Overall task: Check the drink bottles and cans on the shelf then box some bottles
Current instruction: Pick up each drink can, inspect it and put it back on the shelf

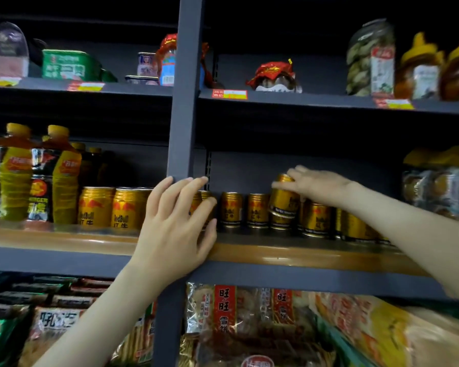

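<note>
Shelving is recorded here against one reference, the grey upright post (186, 102).

Left hand (175, 229): released, with fingers spread and nearly straight. It lies across the front of the post where the post meets the middle shelf (64, 241). The fingertips rest on the post's face. The thumb falls just right of the post, close to a can partly hidden behind the hand; contact with that can cannot be told.

Right hand (318, 185): right of the post, grasping the held can (282, 201) by its top, with fingers curled over the rim. The held can is tilted and sits higher than its neighbours, its lower end overlapping the can beneath it.

Gold cans (231, 210): standing upright in a row on the middle shelf, running both left and right of the post.

Bottles (64, 176): yellow-capped and upright on the same shelf, well left of the post, beyond the cans.

Upper shelf, right of the post: a red and yellow price tag (229, 94) on the shelf edge, and jars (370, 59) further right.

Lower shelf, on both sides of the post: snack packets (225, 308), lying stacked.
</note>
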`<state>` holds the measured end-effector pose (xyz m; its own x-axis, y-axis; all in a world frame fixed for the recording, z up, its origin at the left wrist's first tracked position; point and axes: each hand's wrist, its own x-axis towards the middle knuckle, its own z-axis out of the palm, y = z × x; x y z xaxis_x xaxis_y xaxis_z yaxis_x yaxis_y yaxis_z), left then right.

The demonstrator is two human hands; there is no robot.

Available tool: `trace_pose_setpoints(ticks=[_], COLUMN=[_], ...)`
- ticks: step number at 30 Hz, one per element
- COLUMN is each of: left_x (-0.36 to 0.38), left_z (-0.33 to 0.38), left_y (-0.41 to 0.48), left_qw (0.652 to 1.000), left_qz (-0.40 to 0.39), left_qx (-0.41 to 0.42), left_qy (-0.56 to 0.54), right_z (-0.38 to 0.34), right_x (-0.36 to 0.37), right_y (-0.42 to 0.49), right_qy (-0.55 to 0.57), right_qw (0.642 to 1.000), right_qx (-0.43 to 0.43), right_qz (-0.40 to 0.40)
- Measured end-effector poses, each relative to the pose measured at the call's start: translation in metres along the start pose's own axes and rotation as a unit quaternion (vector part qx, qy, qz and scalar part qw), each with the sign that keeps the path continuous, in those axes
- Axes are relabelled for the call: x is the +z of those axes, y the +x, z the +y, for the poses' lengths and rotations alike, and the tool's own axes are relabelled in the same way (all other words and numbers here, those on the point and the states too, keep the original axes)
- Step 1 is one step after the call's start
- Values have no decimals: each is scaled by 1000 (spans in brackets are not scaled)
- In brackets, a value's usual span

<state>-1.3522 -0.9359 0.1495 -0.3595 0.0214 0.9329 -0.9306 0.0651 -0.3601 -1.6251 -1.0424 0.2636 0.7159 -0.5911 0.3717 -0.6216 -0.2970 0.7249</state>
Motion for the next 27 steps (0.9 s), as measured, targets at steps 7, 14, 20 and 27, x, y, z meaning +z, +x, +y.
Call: trace_pose_setpoints(ticks=[7, 14, 20, 27], left_x=[-13, -72, -124, -184], left_z=[75, 134, 179, 238], left_y=[27, 41, -46, -184], left_qw=[974, 848, 736, 660], left_qz=[-56, -209, -304, -400], left_qx=[-165, -245, -313, -350], left_qy=[-143, -420, -518, -531], right_z=[-21, -73, -151, -307], right_x=[-51, -85, -43, -5], right_y=[-70, -165, -256, -332], right_qy=[30, -30, 550, 807], right_qw=[979, 950, 819, 567], right_qx=[62, -71, 39, 166], right_qz=[190, 304, 157, -22])
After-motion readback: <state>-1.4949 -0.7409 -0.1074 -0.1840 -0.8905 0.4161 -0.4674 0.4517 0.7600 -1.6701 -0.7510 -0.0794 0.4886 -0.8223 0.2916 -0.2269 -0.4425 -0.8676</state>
